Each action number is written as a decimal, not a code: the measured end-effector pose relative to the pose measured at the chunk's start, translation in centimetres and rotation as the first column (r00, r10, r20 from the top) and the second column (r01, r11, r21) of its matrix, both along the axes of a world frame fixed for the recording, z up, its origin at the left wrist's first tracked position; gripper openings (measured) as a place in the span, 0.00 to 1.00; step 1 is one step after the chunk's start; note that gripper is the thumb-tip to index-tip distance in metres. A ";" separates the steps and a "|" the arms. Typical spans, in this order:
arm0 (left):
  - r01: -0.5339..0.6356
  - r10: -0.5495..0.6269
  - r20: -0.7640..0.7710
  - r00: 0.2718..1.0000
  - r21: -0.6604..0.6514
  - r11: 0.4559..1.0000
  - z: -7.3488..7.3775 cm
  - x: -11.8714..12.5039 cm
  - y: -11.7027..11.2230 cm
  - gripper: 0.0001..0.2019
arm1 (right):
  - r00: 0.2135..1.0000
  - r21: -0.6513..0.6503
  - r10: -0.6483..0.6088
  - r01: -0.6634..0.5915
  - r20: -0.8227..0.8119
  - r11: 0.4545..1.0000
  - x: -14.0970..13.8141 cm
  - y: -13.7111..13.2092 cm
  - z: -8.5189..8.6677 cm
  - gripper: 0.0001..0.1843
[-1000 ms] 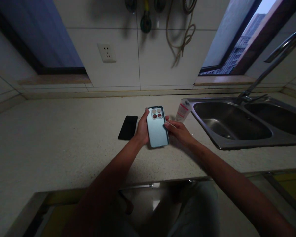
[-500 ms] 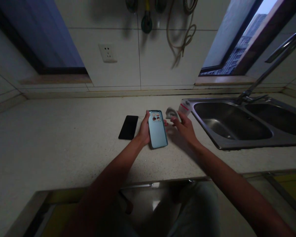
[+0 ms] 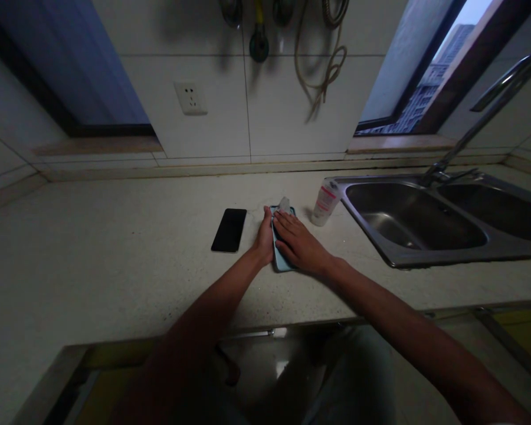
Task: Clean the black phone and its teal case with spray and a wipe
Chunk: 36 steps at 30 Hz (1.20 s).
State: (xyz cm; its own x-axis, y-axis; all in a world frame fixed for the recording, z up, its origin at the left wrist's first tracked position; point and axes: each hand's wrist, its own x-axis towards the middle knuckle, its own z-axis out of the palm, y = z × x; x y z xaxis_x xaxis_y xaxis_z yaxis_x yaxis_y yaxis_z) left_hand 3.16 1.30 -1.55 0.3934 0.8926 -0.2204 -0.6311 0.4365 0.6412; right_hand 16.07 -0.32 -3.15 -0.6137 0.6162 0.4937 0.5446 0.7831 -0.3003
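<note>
My left hand (image 3: 264, 239) is closed around the left edge of a light blue phone case (image 3: 284, 264), thumb along its side. Across the case lies my right hand (image 3: 298, 241), pressing a whitish tissue (image 3: 284, 204) against its surface. Only the tissue's top edge shows past the fingertips; the rest is hidden under the palm and fingers. Most of the case, including its camera cutouts, is covered by this hand. A black smartphone (image 3: 229, 230) rests flat on the counter, left of my left hand.
A clear plastic cup (image 3: 324, 203) with pink-red print stands between my right hand and the steel double sink (image 3: 393, 260). The faucet (image 3: 473, 133) rises behind the sink. The pale speckled countertop (image 3: 115, 254) runs along a tiled wall with a socket (image 3: 190, 98).
My right hand has moved left with the tissue, from beside the case onto it, and flattened there. The cup behind it is now uncovered. My left hand keeps holding the case.
</note>
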 end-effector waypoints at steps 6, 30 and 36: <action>0.017 -0.009 0.075 0.997 -0.119 0.993 0.1 0.0 -0.1 0.37 | 0.970 0.027 0.119 -0.115 -0.214 0.993 0.5 -0.2 0.2 0.30; 0.067 -0.054 0.203 0.978 -0.056 0.996 1.4 -0.3 -0.5 0.31 | 0.956 0.367 -0.186 0.260 -0.225 0.893 2.0 0.6 1.7 0.12; 0.175 -0.167 0.134 0.977 -0.049 0.983 1.2 -0.1 -1.0 0.34 | 0.886 0.356 -0.315 0.431 -0.340 0.829 2.0 1.2 2.2 0.11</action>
State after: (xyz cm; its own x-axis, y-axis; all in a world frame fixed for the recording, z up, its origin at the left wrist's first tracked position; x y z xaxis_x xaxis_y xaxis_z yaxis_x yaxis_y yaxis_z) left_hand 3.06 0.30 -0.31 0.5675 0.7963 -0.2093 -0.6193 0.5803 0.5288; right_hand 18.07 0.92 -0.92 -0.1943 0.4761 0.8577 0.7691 0.6166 -0.1681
